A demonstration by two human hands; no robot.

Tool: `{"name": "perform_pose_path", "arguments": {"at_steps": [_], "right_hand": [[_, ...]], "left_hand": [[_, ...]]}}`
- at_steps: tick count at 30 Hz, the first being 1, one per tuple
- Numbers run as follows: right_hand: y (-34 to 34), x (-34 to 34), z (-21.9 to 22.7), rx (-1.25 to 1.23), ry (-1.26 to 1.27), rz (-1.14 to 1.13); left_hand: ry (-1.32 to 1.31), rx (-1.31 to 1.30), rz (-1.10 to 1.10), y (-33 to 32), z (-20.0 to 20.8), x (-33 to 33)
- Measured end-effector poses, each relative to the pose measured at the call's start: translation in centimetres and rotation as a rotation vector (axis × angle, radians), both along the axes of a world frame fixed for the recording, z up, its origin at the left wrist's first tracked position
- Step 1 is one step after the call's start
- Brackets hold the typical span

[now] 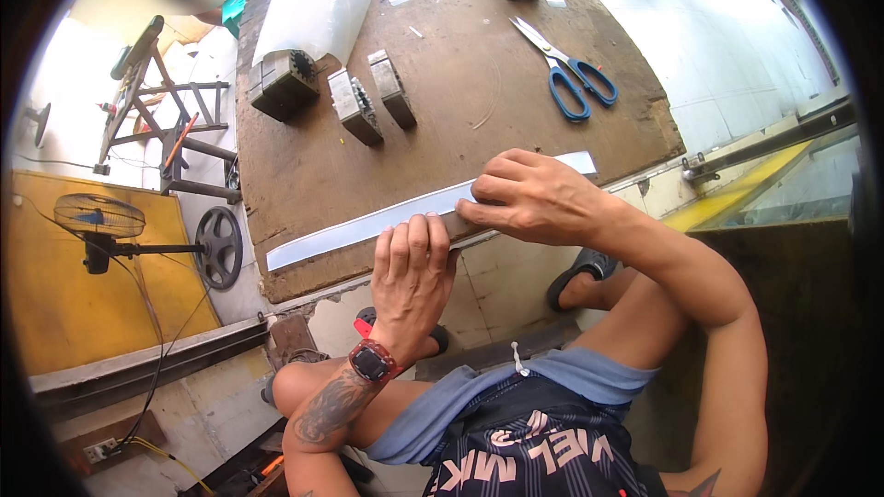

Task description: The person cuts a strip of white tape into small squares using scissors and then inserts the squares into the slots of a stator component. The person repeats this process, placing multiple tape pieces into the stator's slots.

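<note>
Evidently, the white strip [359, 235] runs left-to-right along the table's [442, 129] near edge; right hand [534, 193] overlaps it, left hand [410, 267] alongside; both curled, grip undetermined.

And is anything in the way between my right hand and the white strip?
Nothing visible: your right hand lies over part of the white strip. The blue-handled scissors lie beyond both, farther up the table.
</note>
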State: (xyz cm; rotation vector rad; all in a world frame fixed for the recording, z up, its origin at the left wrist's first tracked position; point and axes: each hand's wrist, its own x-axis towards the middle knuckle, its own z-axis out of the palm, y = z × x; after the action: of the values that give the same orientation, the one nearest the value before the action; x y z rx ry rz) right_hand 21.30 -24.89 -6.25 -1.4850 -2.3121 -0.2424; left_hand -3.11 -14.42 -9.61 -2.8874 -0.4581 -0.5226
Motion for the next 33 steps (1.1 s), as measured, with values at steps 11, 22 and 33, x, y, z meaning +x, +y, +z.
{"name": "perform_pose_path", "arguments": {"at_steps": [11, 22, 33], "right_hand": [[2.6, -2.6, -0.7, 0.156, -0.004, 0.039], [1.9, -0.9, 0.1, 0.126, -0.033, 0.054], [0.8, 0.3, -0.5, 0.115, -0.019, 0.024]], "left_hand": [[-0.023, -0.004, -0.055, 3.7, -0.1, -4.5], [-0.057, -0.054, 0.003, 1.1, -0.3, -1.3], [-0.032, -0.078, -0.001, 0.5, -0.5, -0.2]]}}
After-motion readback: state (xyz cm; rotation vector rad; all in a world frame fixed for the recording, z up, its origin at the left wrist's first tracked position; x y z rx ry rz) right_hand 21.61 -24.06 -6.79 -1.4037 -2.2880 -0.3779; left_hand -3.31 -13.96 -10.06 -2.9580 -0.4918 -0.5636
